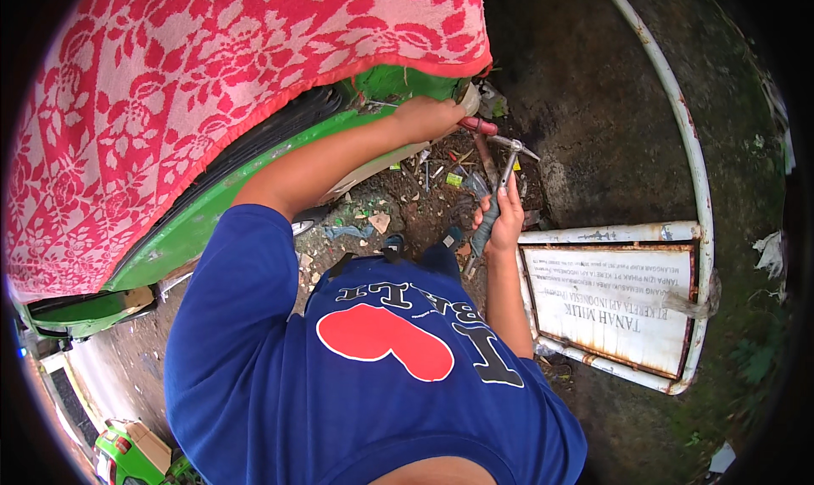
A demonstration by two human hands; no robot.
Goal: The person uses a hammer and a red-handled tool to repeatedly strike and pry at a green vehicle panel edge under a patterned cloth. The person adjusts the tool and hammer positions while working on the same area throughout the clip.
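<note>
1. Left hand (pixel 431 119): curled closed round a red handle (pixel 481 126), beside the corner of the green car (pixel 195 214).
2. Right hand (pixel 506 218): fingers wrapped round the grey grip of a hammer (pixel 509 170).
3. The hammer's head is just beside the handle's outer end; I cannot tell if the 2 touch.
4. A patterned cloth (pixel 246 48) covers the car's upper part.

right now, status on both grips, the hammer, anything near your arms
Left grip closed on red handle. Right grip closed on hammer, head near red handle. Rusty-framed white sign beside right forearm.
</note>
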